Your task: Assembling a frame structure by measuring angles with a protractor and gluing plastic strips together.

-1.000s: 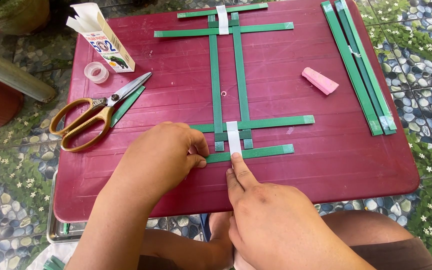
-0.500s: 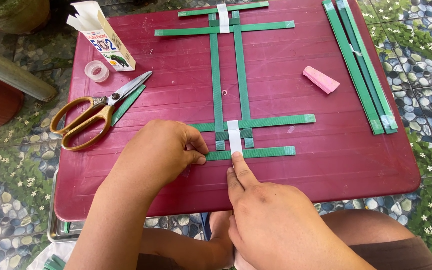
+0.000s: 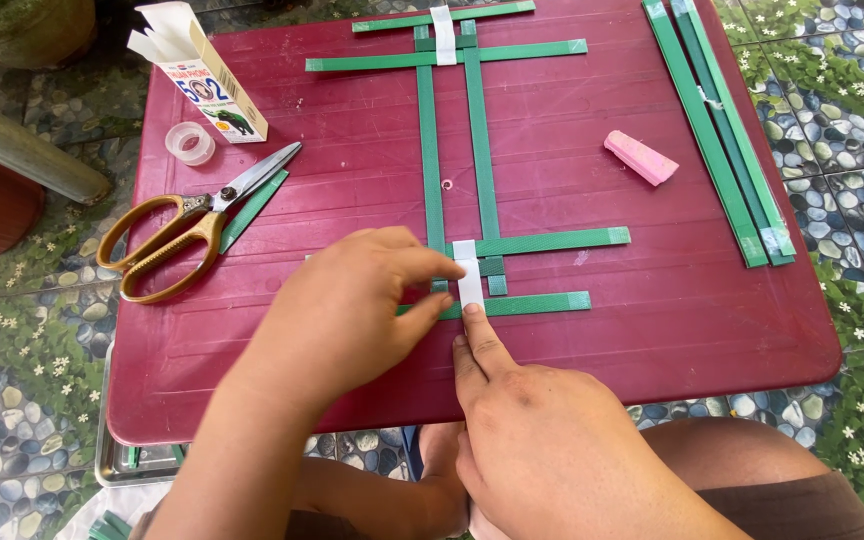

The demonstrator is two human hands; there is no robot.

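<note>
A lattice of green strips (image 3: 479, 150) lies on a dark red table (image 3: 652, 340): two long upright strips crossed by pairs of short ones at top and bottom. A white tape piece (image 3: 468, 278) binds the lower crossing. My left hand (image 3: 347, 310) presses down on the strips just left of that tape, thumb and fingers touching them. My right hand (image 3: 542, 430) comes from below, its index fingertip pressing the tape's lower end. Another white tape piece (image 3: 443, 30) holds the upper crossing.
Yellow-handled scissors (image 3: 187, 225) lie at the left beside a loose green strip (image 3: 252, 210). A small white carton (image 3: 202, 75) and a clear tape roll (image 3: 190, 143) sit at the back left. A pink block (image 3: 640, 157) and several spare green strips (image 3: 722, 130) lie right.
My left-hand fingers have shifted slightly toward the tape. My right index finger stays pressed on the tape's lower end. The strips have not moved.
</note>
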